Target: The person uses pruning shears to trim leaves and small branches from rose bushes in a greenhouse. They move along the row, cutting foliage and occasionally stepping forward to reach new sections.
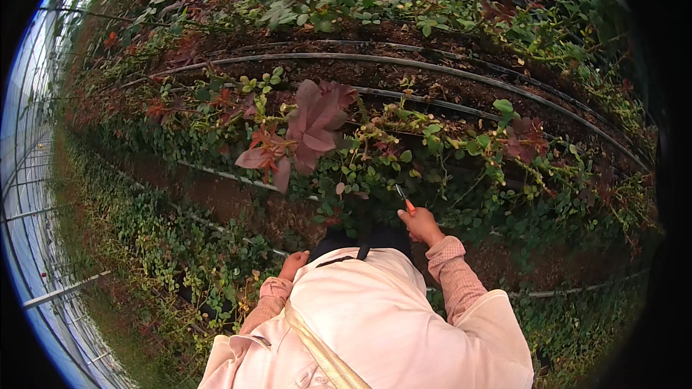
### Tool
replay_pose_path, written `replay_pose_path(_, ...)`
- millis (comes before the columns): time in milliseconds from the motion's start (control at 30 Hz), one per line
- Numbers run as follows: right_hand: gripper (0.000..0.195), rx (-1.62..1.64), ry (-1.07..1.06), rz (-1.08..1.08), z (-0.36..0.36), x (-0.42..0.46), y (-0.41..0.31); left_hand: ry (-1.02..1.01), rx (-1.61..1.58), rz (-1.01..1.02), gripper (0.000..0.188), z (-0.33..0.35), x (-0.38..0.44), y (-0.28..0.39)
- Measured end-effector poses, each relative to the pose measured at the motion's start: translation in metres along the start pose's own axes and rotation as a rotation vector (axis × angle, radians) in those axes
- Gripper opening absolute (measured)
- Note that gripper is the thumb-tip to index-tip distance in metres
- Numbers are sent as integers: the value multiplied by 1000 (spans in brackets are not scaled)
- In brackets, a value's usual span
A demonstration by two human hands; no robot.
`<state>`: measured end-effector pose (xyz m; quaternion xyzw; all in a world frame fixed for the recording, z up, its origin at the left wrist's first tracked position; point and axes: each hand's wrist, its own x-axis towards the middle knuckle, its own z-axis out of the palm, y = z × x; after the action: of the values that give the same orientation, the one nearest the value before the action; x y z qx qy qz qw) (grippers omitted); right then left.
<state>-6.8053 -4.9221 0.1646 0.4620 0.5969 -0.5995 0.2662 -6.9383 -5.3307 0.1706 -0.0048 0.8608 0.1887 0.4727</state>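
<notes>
My right hand (421, 226) grips the orange handle of a pair of pruning shears (404, 197), whose metal blades point up and to the left at the near side of the plant row. Low leafy stems (357, 173) lie just beyond the blade tips, not visibly caught between them. A tall shoot with large dark red leaves (313, 127) stands to the left of the shears; the plants look like roses. My left hand (295, 265) hangs beside my hip with its fingers curled and partly hidden; whether it holds anything does not show.
Grey pipes (378, 58) run lengthwise over the brown soil bed (459, 89) ahead. Another plant row (178, 259) grows behind me, with a soil path (238, 200) between. The greenhouse wall (32, 135) is at far left. A strap (319, 343) crosses my light shirt.
</notes>
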Motion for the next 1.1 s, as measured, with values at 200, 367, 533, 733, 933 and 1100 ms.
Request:
replay_pose_path(200, 48, -719, -183, -166, 32, -5, -3, 122, -83, -16, 44, -15, 2, 17)
replay_pose_path(367, 48, -940, -306, -204, 70, -11, -52, 99, -184, 42, 34, -4, 18, -47)
replay_pose_path(533, 33, -658, -380, -286, 119, -14, -102, -20, -452, 43, 36, 5, 25, -97)
replay_pose_path(733, 29, -400, -377, -188, 225, -42, -191, 77, -564, 52, 40, -35, 38, -154)
replay_pose_path(933, 32, -248, -429, -63, 357, -47, -243, 211, -918, -27, 40, -94, 20, -230)
replay_pose_path(1100, 35, -303, -543, -153, 449, -41, -247, 170, -878, -114, 44, -102, 24, -301)
